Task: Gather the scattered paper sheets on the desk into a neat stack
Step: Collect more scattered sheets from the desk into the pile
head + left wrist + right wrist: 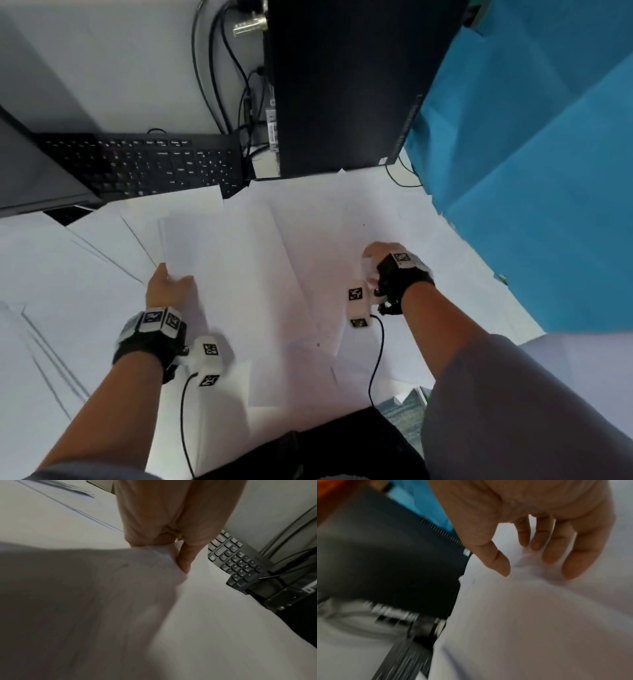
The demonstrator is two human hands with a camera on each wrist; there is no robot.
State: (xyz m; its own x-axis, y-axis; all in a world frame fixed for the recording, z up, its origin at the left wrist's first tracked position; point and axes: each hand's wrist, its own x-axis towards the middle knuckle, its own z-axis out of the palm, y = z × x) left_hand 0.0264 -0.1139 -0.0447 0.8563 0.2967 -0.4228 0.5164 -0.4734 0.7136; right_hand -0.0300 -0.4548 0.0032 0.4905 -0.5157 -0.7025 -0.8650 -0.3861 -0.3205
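Several white paper sheets [301, 246] lie overlapping and askew across the desk. My left hand [169, 282] holds the near edge of one sheet [191, 240], raised off the pile. In the left wrist view the thumb and fingers [184, 561] pinch that sheet [102, 588], which bends toward the camera. My right hand [375, 255] sits on the sheets at the right, near the tower. In the right wrist view its thumb and spread fingertips [571, 569] press on the paper [530, 615], which bulges slightly between them.
A black keyboard [144, 164] lies at the back left, partly under a sheet corner. A black computer tower [342, 85] stands behind the papers with cables [219, 68] beside it. Blue cloth [531, 171] borders the right. A dark screen edge [30, 171] is at far left.
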